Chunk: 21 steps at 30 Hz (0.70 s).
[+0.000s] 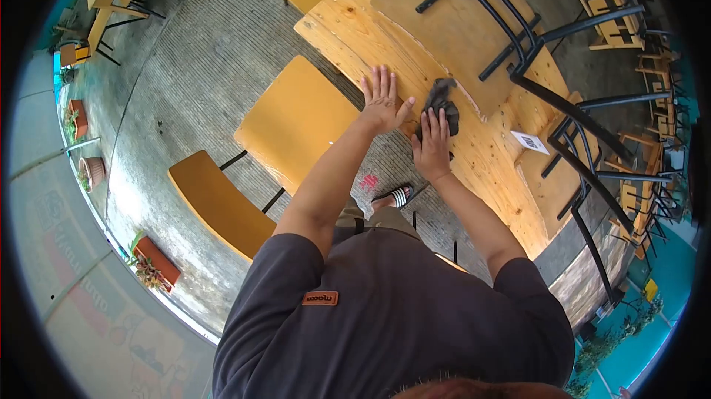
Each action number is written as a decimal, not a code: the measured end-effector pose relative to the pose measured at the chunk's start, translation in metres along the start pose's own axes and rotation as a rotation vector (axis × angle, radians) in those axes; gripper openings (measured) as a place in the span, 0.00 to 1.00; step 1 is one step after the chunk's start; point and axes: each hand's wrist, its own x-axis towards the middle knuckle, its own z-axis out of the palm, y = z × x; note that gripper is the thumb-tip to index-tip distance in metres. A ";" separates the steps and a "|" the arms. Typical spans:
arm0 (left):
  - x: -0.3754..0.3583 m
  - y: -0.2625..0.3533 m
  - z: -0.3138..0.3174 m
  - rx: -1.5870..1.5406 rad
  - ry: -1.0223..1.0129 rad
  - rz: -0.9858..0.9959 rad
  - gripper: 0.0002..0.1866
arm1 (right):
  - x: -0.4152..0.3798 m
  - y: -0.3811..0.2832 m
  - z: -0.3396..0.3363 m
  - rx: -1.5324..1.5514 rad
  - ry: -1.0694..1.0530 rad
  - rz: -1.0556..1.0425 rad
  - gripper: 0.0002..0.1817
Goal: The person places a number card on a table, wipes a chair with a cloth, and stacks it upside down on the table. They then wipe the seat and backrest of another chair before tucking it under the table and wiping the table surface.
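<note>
Your dark grey shirt (392,310) fills the bottom of the view, and both bare arms reach forward from it onto the wooden worktop (481,155). Your left hand (382,100) lies flat with fingers spread, palm down on the boards near the worktop's edge and gripping nothing. Your right hand (432,143) presses down on a crumpled dark cloth (441,103), fingers extended over its near part; the cloth rests on the worktop just beside the left hand, between it and an upturned chair (474,21) stacked seat-down on the boards.

To wipe well here, keep the left hand planted as your brace and let the right hand do the travel. Spread the cloth flatter under your fingers so more of it meets the wood, and run along the grain of the planks rather than across the gaps. Mind the black chair legs (518,51) close beyond the cloth, and the small white card (530,141) lying further along the worktop; work around it rather than sweeping it off. Yellow stools (296,121) stand just below the edge, with your sandalled foot (396,195) on the paving.
</note>
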 end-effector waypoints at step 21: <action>-0.276 -0.230 0.032 -0.666 -0.024 -0.466 0.21 | 0.238 -0.135 0.070 -0.084 -0.049 -0.226 0.28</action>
